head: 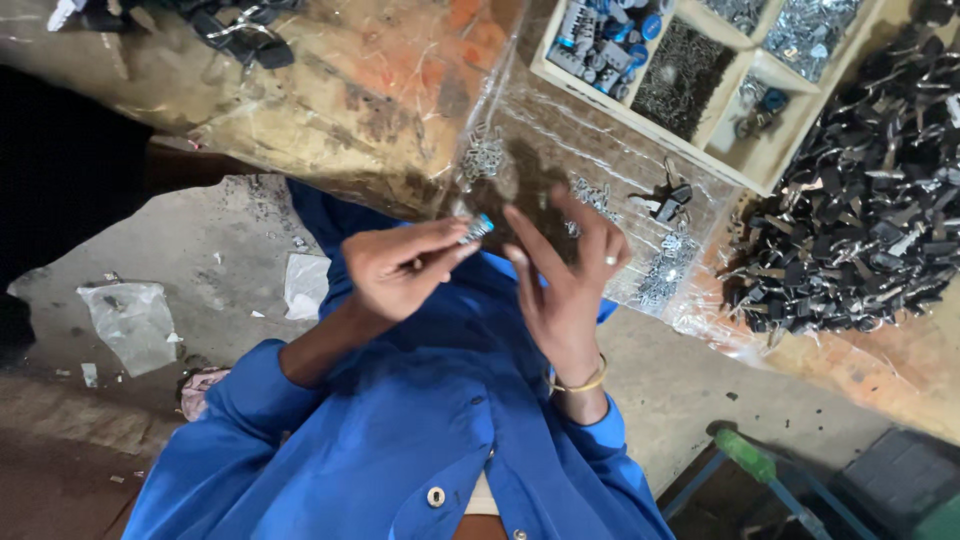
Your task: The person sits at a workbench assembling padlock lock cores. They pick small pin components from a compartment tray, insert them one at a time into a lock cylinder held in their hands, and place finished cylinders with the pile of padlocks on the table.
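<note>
Here left hand [405, 268] pinches small metal part [476, 229], maybe a lock; right hand [566, 275] open, fingers splayed

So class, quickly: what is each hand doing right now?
Left hand: closed, pinching a small metal part with a blue end.
Right hand: open, fingers spread, holding nothing.

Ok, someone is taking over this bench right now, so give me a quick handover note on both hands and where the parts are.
Left hand: pinches a small metal part with a blue end at its fingertips.
Right hand: open, fingers spread, holding nothing, close beside that part.
Parts: loose metal pieces on the clear plastic sheet over the bench; a large pile of dark keys to the right; a wooden compartment tray of small parts behind.
Done: one part picked up.
Left: cannot tell from this view.
</note>
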`<state>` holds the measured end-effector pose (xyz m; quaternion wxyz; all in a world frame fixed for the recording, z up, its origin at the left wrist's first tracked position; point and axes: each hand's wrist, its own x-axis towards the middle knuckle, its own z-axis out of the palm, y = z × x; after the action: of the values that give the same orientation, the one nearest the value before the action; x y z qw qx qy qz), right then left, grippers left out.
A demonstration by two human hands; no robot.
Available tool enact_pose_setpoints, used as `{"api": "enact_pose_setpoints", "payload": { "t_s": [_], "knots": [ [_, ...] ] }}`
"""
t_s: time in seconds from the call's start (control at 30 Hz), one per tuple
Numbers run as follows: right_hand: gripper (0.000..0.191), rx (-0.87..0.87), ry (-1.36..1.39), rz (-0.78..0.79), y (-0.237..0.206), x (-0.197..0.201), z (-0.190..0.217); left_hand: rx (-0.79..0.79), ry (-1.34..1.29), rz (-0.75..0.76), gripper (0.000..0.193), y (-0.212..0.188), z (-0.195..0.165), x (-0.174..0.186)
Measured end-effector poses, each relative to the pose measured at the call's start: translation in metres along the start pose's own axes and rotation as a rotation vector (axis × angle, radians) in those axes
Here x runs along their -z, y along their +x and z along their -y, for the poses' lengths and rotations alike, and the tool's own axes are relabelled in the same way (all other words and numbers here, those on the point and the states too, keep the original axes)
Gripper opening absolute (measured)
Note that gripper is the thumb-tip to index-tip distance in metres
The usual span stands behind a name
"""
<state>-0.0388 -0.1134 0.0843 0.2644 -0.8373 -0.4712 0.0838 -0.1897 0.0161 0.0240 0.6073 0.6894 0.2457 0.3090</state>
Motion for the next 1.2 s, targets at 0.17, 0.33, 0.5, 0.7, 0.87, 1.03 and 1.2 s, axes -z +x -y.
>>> {"api": "enact_pose_setpoints", "payload": {
  "t_s": [0.17, 0.33, 0.5, 0.7, 0.87, 1.03, 1.2],
  "knots": [
    [0.05, 0.087, -0.212, 0.04, 0.019, -0.015, 0.016, 0.046, -0.041, -0.116, 0.023, 0.0, -0.006, 0.019],
    [0.032, 0.038, -0.153, 0.001, 0.009, -0.01, 0.006, 0.07, -0.058, -0.104, 0.023, -0.001, -0.004, 0.02],
    [0.034, 0.1, -0.132, 0.002, -0.01, -0.002, -0.008, 0.089, -0.087, -0.063, 0.024, -0.004, 0.003, 0.014],
    [0.027, 0.158, -0.018, -0.091, -0.02, -0.004, -0.016, 0.079, -0.052, -0.021, 0.023, -0.007, 0.008, 0.005],
    [0.015, -0.051, 0.283, -0.122, -0.024, -0.004, -0.009, 0.063, -0.105, 0.04, 0.023, -0.007, 0.009, -0.004],
    [0.014, -0.214, 0.542, -0.149, -0.019, -0.01, -0.003, 0.08, -0.062, 0.082, 0.025, -0.005, 0.006, -0.011],
    [0.017, -0.2, 0.616, -0.133, -0.018, -0.011, -0.005, 0.074, -0.042, 0.075, 0.026, -0.002, 0.005, -0.014]
  ]
}}
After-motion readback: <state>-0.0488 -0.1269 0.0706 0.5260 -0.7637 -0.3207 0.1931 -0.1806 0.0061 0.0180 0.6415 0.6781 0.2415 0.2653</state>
